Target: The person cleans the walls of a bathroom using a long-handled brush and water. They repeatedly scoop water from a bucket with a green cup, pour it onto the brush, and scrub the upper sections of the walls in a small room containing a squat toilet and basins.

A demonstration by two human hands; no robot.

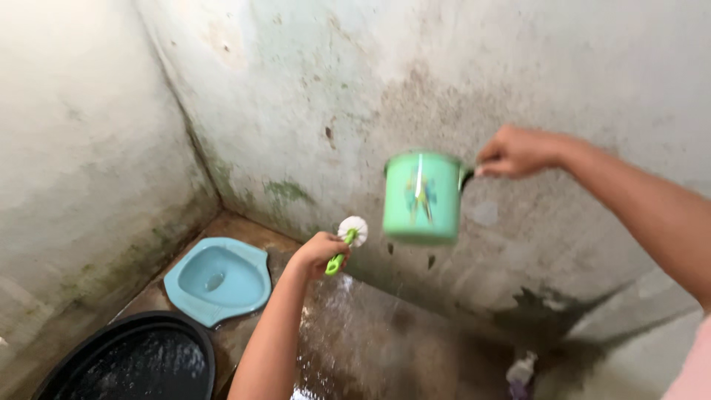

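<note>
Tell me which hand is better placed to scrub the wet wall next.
Left, probably. The left hand grips the green brush, its white head up near the wet wall. The right hand holds the green mug by its handle, higher up.

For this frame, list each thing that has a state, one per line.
Left hand: shut on green brush, white head up.
Right hand: shut on green mug handle, mug raised by the wall.
Black tub: holds water.
Blue squat toilet: uncovered.
Floor: wet.
</note>
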